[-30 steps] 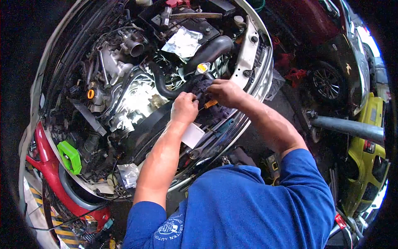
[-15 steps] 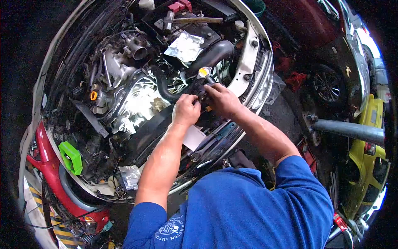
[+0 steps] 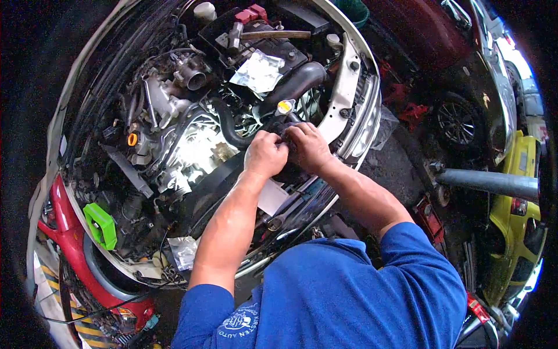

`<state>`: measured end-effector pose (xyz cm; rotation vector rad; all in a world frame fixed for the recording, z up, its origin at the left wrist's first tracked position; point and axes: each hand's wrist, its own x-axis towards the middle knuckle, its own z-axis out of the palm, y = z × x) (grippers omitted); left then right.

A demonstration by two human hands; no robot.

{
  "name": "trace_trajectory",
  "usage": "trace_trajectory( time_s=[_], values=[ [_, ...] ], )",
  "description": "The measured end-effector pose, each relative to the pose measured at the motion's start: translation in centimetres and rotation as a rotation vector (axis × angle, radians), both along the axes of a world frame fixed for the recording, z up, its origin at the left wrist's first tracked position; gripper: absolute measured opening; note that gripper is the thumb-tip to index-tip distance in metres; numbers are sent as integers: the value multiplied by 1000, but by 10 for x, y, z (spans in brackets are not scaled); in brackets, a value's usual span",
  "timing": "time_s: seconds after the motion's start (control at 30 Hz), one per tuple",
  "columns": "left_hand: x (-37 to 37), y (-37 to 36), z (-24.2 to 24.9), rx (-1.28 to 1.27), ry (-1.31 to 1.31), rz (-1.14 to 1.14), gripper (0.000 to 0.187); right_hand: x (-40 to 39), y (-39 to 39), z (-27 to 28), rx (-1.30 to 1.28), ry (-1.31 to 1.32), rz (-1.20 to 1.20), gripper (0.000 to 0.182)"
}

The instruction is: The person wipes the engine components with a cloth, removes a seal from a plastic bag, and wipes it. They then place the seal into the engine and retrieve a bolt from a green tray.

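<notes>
- Left hand [image 3: 264,154] and right hand [image 3: 308,146] were closed side by side on a dark fitting at the end of the curved black rubber hose [image 3: 225,125]; the grip itself was hidden.
- The fitting sat at the front of the open engine bay, just below the yellow-topped radiator cap [image 3: 284,106].
- Work judged mid-way: the hose end was not seen to be free or seated.
- A wooden-handled hammer [image 3: 264,34] and a crumpled foil sheet [image 3: 257,71] lay behind, on and near the black battery [image 3: 273,46].
- A large black intake duct [image 3: 296,81] crowded the hands.
</notes>
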<state>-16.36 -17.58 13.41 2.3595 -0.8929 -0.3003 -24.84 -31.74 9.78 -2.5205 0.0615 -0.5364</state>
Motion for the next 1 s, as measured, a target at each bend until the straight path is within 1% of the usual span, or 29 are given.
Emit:
trace_trajectory(
  time_s=[0.07,0.1,0.13,0.17,0.2,0.27,0.3,0.37,0.4,0.47,0.57,0.7,0.8,0.87,0.9,0.93,1.0],
  values=[
    [2,3,0,-51,6,-10,24,2,0,-4,116,134,-20,45],
    [3,6,2,-122,63,-17,26,2,2,-2,116,133,-21,45],
    [5,10,4,-189,120,-23,29,2,5,0,189,118,-32,49],
    [6,14,4,-218,156,-35,37,0,8,3,259,104,-43,54],
    [8,16,3,-216,156,-36,37,0,8,8,260,104,-44,54],
    [12,21,0,-260,29,-183,42,-1,9,18,305,206,-54,61],
    [12,22,-2,-258,29,-183,42,-1,10,17,307,206,-54,61],
    [13,22,-5,-278,-111,-284,43,0,9,15,300,212,-85,60],
    [14,21,-9,-279,-112,-285,43,0,7,14,299,210,-87,60],
    [15,17,-19,-258,-206,-317,44,0,4,11,302,255,-68,59],
    [13,9,-21,-250,-159,-292,42,-1,1,10,321,288,-76,59],
    [12,2,-19,-213,-172,-268,40,0,-1,10,312,288,-68,60],
    [13,-3,-20,-184,-165,-270,39,0,-4,14,296,304,-67,57],
    [13,-5,-15,-109,-113,-284,39,5,-15,10,405,358,22,50],
    [14,-6,-13,-108,-112,-283,39,8,-21,9,340,366,42,44],
    [15,-7,-11,-86,-101,-283,40,7,-26,7,340,367,42,44],
    [15,-9,-11,-64,-87,-289,41,3,-34,6,28,360,-2,45]
  ],
)
